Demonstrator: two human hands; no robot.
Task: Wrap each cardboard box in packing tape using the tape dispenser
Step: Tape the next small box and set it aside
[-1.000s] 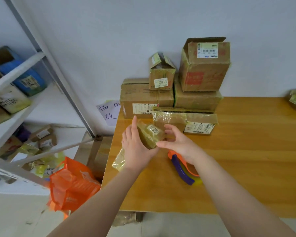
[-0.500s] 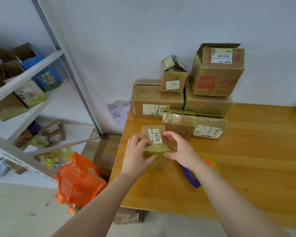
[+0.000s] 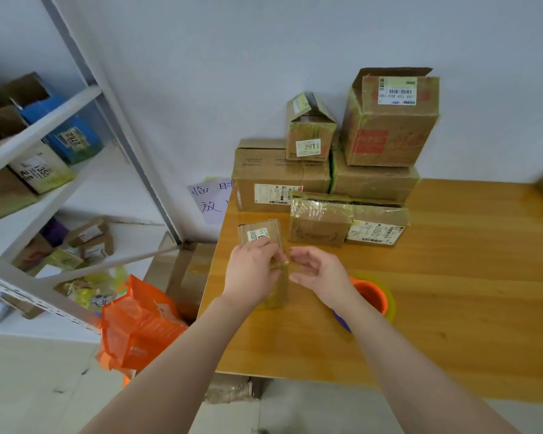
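Observation:
A small tape-wrapped cardboard box with a white label lies on the wooden table near its left edge. My left hand rests on top of the box and grips it, fingers curled over its right side. My right hand hovers just right of the box, fingers spread, holding nothing. The orange and purple tape dispenser with its yellowish tape roll lies on the table behind my right wrist, partly hidden by it.
Several cardboard boxes are stacked against the wall at the table's back, the tallest open at the top. A taped flat box lies in front. A white shelf rack and an orange bag stand left.
The small box has gone from held up in both hands to lying flat on the table. My right hand has come off it and opened; my left hand stays on it.

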